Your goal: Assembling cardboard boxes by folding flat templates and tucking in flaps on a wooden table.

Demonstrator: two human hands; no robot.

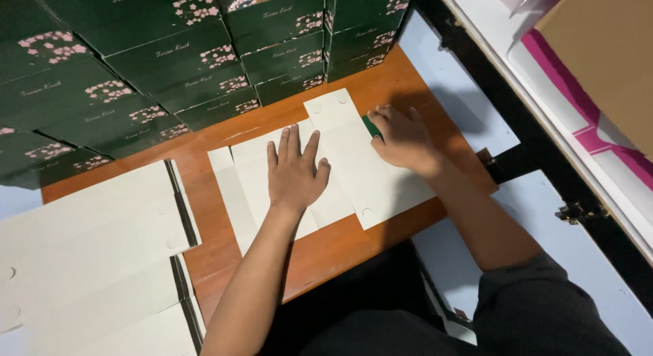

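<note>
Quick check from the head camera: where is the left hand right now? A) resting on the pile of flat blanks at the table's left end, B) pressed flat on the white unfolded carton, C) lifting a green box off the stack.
B: the left hand lies palm down, fingers spread, on the white flat carton, apart from the green boxes.

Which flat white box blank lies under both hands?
The blank mid-table, alone under the left hand and right hand; the others sit stacked at left.

The left hand (294, 171) covers the middle of the flat white carton blank (354, 167); the right hand (403, 139) hides most of its green flap (371, 126). The stacked green boxes (163, 63) and the flat blank stacks (88, 261) run off the frame's edges.
</note>
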